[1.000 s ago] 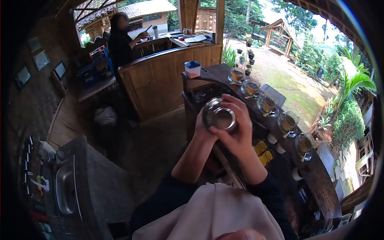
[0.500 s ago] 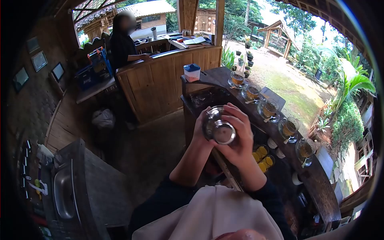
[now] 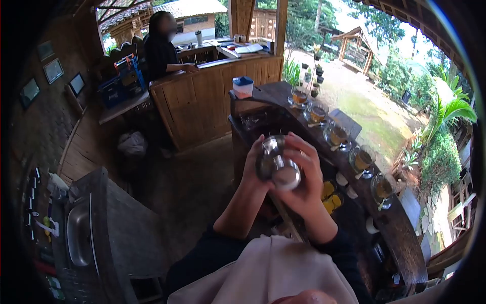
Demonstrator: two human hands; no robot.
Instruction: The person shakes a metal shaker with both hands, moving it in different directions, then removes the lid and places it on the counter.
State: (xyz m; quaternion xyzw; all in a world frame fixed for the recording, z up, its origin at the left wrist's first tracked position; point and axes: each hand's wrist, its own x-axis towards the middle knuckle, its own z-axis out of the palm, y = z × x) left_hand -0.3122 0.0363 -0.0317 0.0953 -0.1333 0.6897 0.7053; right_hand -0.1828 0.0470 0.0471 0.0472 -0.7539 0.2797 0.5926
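Both my hands are wrapped round a shiny metal cocktail shaker (image 3: 277, 159), held in front of my chest with its narrower end tilted toward me. My left hand (image 3: 253, 169) grips its left side. Around the right side curl the fingers of my right hand (image 3: 307, 172). Slight blur covers the shaker's near end, and its contents are hidden. Past my right hand, glass cups (image 3: 336, 134) of amber drink stand in a row on saucers with spoons along the curved wooden counter (image 3: 400, 238). Lower down, beside my right forearm, are glasses of yellow drink (image 3: 330, 202).
A tub with a blue lid (image 3: 243, 87) sits at the counter's far end. Behind a wooden bar (image 3: 217, 96) stands another person (image 3: 161, 53). On my left are a metal sink (image 3: 78, 235) and a dark worktop (image 3: 129, 228). A pale bag (image 3: 132, 143) lies on the floor.
The shaker's near end has swung slightly right and down, while both hands keep their hold. The other person's arm has shifted along the bar. The view has turned slightly.
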